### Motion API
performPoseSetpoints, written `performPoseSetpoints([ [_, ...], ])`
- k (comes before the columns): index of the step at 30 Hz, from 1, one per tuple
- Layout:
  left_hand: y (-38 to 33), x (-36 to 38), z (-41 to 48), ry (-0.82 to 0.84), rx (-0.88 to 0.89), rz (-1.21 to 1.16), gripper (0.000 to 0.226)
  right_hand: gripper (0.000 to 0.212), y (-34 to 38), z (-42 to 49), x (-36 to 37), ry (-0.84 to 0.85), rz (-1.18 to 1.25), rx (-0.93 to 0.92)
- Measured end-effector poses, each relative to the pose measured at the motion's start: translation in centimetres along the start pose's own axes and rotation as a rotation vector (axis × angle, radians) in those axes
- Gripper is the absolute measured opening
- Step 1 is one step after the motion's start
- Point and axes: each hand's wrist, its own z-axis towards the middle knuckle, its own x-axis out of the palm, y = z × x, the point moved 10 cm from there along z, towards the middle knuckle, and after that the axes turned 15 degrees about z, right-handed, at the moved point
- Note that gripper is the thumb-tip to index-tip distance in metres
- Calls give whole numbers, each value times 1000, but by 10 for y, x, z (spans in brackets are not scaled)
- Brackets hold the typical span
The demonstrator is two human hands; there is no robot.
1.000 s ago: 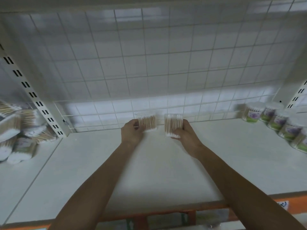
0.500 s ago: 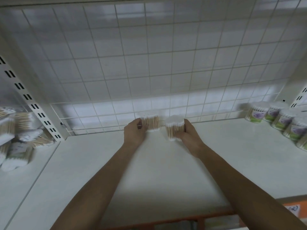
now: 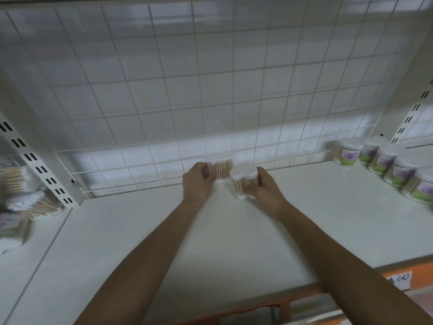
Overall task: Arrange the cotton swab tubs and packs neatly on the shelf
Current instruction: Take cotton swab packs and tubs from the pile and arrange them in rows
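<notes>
Left hand (image 3: 198, 181) still grips far tub (image 3: 221, 166) by the back grid (image 3: 164, 90), mid shelf (image 3: 210, 231) — right hand (image 3: 266, 191) grips near tub (image 3: 243, 179), now tilted, pulled nearer, gap closed — tubs touching.

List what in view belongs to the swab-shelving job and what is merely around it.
Job: left hand gripping the rear clear tub; right hand gripping the near clear tub; labelled tubs at right; swab packs at left; white shelf.
Just around: wire grid back; slotted upright; paper tag on the orange edge.
</notes>
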Motion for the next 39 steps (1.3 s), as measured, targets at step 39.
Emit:
performPoseSetpoints([
  [39, -232, 155, -85, 299, 201, -245, 37, 48, 33, -9, -231, -214, -186, -80],
])
